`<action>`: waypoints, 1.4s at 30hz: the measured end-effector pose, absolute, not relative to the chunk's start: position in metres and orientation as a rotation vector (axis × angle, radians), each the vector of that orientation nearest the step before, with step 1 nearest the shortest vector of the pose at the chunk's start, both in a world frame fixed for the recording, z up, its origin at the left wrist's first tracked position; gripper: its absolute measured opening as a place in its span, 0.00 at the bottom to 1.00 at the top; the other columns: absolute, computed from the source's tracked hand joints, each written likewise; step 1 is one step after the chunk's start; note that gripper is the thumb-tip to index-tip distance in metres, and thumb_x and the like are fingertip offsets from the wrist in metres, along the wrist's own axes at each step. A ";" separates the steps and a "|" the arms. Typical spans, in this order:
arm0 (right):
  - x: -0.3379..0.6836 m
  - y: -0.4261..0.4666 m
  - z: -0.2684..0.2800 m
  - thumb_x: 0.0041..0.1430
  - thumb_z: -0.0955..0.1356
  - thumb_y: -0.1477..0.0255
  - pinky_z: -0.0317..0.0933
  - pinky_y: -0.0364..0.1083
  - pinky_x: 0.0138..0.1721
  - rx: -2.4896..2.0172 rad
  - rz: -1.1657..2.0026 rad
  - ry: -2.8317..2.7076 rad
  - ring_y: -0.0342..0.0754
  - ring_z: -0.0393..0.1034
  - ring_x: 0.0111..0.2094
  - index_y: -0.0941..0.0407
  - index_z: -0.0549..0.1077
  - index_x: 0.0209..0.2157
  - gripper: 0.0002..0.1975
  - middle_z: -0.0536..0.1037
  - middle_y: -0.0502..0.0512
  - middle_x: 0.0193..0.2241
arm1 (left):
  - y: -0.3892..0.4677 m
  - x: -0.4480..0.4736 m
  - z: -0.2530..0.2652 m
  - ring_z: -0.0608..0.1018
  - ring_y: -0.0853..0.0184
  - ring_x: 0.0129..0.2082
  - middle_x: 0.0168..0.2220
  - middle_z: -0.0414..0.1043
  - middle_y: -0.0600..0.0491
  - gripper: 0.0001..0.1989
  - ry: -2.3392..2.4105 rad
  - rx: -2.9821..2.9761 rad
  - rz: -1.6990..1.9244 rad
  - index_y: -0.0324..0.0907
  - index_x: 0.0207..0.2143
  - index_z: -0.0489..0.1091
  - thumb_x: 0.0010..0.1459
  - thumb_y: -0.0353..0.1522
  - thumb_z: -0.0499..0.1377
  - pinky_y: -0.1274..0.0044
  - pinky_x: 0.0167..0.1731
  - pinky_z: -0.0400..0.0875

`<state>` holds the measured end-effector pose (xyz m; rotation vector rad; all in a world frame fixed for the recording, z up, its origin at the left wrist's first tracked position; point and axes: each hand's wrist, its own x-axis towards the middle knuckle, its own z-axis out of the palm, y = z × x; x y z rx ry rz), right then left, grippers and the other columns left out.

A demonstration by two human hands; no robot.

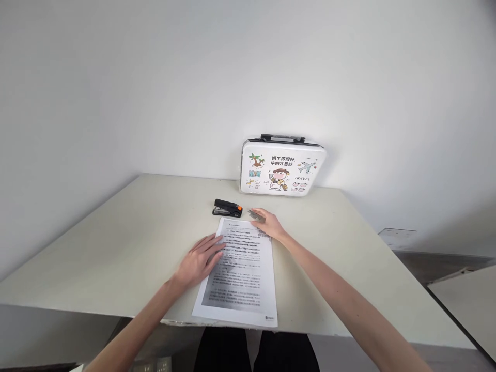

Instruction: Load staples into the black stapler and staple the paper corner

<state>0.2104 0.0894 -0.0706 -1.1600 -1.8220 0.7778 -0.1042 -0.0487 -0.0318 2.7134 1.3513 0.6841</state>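
Note:
A printed sheet of paper (240,279) lies near the table's front edge, its top pointing away from me. My left hand (198,261) rests flat over its left side, fingers stretched out and slightly apart. At the paper's top right corner, my right hand (269,223) has its thumb and fingers closed on a small grey metallic-looking object (254,215), too small to name. Just beyond the top of the sheet sits a black stapler (227,208) with an orange end, lying to the left of my right hand and apart from it.
A white case (282,168) with cartoon prints and a black handle stands at the back of the pale table (127,248), close to the wall. My dark-clad legs (225,351) are below the front edge. Another pale surface (468,299) lies at the far right.

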 end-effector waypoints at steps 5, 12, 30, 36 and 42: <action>0.212 0.078 -0.078 0.58 0.74 0.66 0.61 0.59 0.66 -1.283 0.646 -1.740 0.56 0.72 0.61 0.49 0.74 0.56 0.24 0.78 0.56 0.59 | -0.051 -0.103 -0.031 0.70 0.56 0.68 0.66 0.70 0.54 0.20 1.356 2.711 0.736 0.50 0.61 0.74 0.76 0.42 0.50 0.59 0.67 0.67; 0.208 0.079 -0.082 0.57 0.73 0.64 0.62 0.59 0.63 -1.366 0.556 -1.715 0.58 0.71 0.59 0.50 0.74 0.53 0.22 0.81 0.55 0.53 | -0.052 -0.103 -0.036 0.70 0.57 0.68 0.65 0.71 0.52 0.21 1.377 2.737 0.732 0.46 0.60 0.75 0.76 0.41 0.49 0.60 0.67 0.67; 0.193 0.096 -0.073 0.58 0.74 0.68 0.72 0.54 0.54 -1.155 0.723 -1.779 0.52 0.78 0.49 0.48 0.77 0.50 0.17 0.85 0.52 0.46 | -0.053 -0.105 -0.034 0.69 0.58 0.68 0.65 0.71 0.53 0.20 1.394 2.732 0.707 0.47 0.60 0.74 0.76 0.41 0.50 0.60 0.67 0.68; 0.222 0.070 -0.065 0.60 0.73 0.59 0.70 0.58 0.57 -1.215 0.707 -1.652 0.56 0.76 0.54 0.48 0.75 0.54 0.21 0.80 0.56 0.57 | -0.054 -0.103 -0.032 0.69 0.58 0.68 0.65 0.71 0.53 0.20 1.391 2.736 0.705 0.46 0.61 0.74 0.76 0.40 0.49 0.60 0.67 0.67; 0.292 -0.002 -0.061 0.63 0.70 0.52 0.69 0.57 0.59 -1.307 0.718 -1.548 0.57 0.77 0.54 0.50 0.77 0.51 0.22 0.81 0.59 0.55 | -0.054 -0.102 -0.031 0.69 0.58 0.68 0.65 0.71 0.53 0.20 1.400 2.725 0.708 0.47 0.61 0.74 0.76 0.41 0.49 0.60 0.67 0.67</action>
